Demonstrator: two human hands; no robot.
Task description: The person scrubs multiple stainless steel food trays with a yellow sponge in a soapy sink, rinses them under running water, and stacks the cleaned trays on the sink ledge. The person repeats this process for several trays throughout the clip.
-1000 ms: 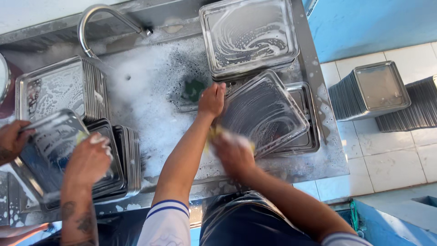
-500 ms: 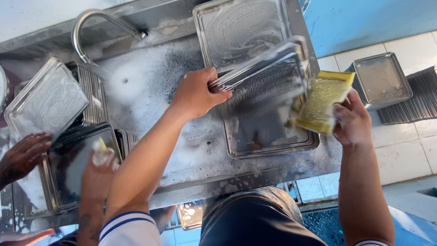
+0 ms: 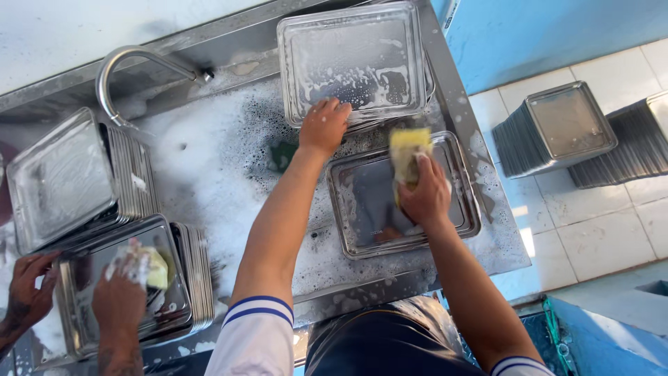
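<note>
A steel tray [image 3: 369,209] lies flat in the foamy sink [image 3: 223,167], just below a soapy tray [image 3: 351,59] leaning at the back. The right hand [image 3: 423,195] grips a yellow sponge [image 3: 407,150] pressed onto the flat tray. The left hand [image 3: 323,127], fingers spread, rests on the soapy tray's lower edge. At the left, another person's hands [image 3: 118,299] scrub a stacked tray.

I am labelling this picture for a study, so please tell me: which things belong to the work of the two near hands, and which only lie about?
In use:
- right hand, grip on yellow rectangular sponge
- flat rectangular steel tray under it
- left hand on soapy rectangular steel tray

Lying about:
- curved steel tap
- dry steel tray stacks on the tiled floor
- small green scrub pad
</note>
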